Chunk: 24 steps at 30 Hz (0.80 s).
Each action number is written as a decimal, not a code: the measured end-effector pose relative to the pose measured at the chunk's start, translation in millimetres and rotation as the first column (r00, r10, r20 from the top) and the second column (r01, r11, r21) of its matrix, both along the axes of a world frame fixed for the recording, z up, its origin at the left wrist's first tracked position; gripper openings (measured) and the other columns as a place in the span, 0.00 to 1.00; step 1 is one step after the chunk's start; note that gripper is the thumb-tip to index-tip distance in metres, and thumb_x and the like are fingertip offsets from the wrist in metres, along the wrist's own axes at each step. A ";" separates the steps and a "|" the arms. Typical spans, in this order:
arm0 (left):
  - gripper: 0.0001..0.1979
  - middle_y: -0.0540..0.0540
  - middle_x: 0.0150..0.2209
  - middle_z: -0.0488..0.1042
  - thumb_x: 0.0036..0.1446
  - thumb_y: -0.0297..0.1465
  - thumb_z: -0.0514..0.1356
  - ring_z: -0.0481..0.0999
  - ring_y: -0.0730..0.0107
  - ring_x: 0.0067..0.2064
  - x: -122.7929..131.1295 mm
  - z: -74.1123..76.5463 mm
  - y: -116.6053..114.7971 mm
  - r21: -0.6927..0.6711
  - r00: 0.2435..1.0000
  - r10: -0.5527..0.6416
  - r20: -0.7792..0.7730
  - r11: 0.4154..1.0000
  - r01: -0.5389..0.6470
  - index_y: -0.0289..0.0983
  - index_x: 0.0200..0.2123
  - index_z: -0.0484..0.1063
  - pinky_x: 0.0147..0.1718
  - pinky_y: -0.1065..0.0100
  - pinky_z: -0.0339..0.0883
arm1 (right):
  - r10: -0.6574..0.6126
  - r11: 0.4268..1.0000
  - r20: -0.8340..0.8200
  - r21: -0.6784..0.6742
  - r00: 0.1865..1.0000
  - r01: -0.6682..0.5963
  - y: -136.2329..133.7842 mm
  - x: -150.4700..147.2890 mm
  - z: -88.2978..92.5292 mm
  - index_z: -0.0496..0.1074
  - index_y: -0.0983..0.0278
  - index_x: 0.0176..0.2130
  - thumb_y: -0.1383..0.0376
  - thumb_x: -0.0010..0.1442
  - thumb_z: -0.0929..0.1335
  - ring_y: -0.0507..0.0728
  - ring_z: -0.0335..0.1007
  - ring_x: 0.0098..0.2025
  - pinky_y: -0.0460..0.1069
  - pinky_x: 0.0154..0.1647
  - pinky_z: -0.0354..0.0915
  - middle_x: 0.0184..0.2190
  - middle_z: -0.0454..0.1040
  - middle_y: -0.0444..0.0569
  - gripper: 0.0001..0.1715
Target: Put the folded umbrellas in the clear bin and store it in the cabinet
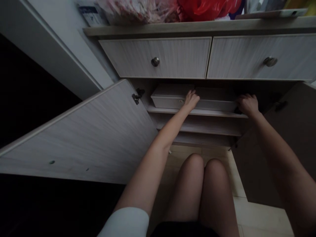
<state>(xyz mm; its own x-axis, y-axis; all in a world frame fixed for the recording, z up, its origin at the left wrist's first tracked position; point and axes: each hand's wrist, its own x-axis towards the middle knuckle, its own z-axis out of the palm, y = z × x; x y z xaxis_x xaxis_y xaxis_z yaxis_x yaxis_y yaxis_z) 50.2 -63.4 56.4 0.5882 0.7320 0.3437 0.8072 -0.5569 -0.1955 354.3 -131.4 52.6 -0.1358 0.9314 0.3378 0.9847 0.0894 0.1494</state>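
Two light lidded boxes lie side by side on the upper shelf of an open cabinet: a left box point(166, 95) and a right box point(214, 98). My left hand point(192, 99) touches them near the seam where they meet, its fingers stretched out and slightly apart. At the right box's far right end is my right hand point(247, 104), its fingers curled. Shadow hides what those fingertips hold, if anything. A small dark item point(237, 110) shows just under this hand; its kind is unclear.
The left door point(98, 131) and right door point(261, 164) of the cabinet stand open on both sides. Lower shelves point(209, 126) lie beneath. Two knobbed drawers point(177, 56) are above; on the countertop point(148, 29) are a red plastic bag point(209, 8) and other packages.
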 end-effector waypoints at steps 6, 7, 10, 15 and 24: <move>0.15 0.35 0.42 0.80 0.63 0.25 0.53 0.70 0.51 0.54 -15.2 8.7 -16.4 -0.019 0.991 -0.075 0.108 0.997 0.078 0.34 0.40 0.81 0.55 0.50 0.59 | 0.004 0.991 -0.068 0.131 0.998 0.005 -28.1 2.1 5.7 0.80 0.75 0.41 0.65 0.72 0.60 0.54 0.58 0.44 0.55 0.41 0.41 0.43 0.77 0.58 0.22; 0.14 0.36 0.41 0.80 0.63 0.25 0.54 0.70 0.51 0.53 -18.4 9.3 -22.6 -0.010 0.987 -0.098 0.124 0.995 0.100 0.35 0.40 0.80 0.54 0.50 0.59 | 0.017 0.988 -0.049 0.153 0.999 -0.009 -35.7 3.2 5.5 0.80 0.74 0.40 0.65 0.71 0.63 0.54 0.58 0.42 0.55 0.41 0.42 0.43 0.77 0.57 0.19; 0.13 0.39 0.39 0.79 0.64 0.26 0.54 0.69 0.53 0.51 -29.3 8.7 -50.6 0.029 0.973 -0.157 0.168 0.988 0.154 0.38 0.39 0.80 0.53 0.50 0.58 | 0.060 0.981 -0.005 0.186 0.998 -0.058 -65.0 4.9 2.8 0.79 0.70 0.39 0.66 0.68 0.68 0.55 0.58 0.41 0.54 0.41 0.43 0.43 0.78 0.56 0.11; 0.14 0.41 0.38 0.79 0.67 0.28 0.53 0.70 0.55 0.49 -58.3 0.0 -120.6 0.074 0.954 -0.207 0.219 0.978 0.195 0.39 0.39 0.79 0.52 0.51 0.59 | 0.194 0.949 -0.016 0.258 0.981 -0.183 -134.9 -3.8 -9.9 0.78 0.64 0.38 0.64 0.68 0.68 0.57 0.63 0.44 0.53 0.42 0.49 0.45 0.79 0.52 0.09; 0.12 0.45 0.36 0.80 0.65 0.24 0.56 0.74 0.59 0.46 -117.6 -58.5 -253.1 0.095 0.947 -0.232 0.222 0.972 0.216 0.41 0.43 0.79 0.47 0.57 0.63 | 0.408 0.900 -0.009 0.172 0.913 -0.400 -255.3 -37.0 -46.8 0.75 0.60 0.42 0.65 0.72 0.61 0.58 0.69 0.45 0.53 0.43 0.56 0.44 0.79 0.47 0.13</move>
<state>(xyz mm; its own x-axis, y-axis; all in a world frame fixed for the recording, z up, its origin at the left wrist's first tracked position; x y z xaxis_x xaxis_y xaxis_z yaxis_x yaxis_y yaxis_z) -67.4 -316.5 -2.2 0.6336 0.5605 0.5333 0.6906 -0.7205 -0.0632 317.4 -386.7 5.8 -0.4706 0.7311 0.4941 0.8749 0.4591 0.1541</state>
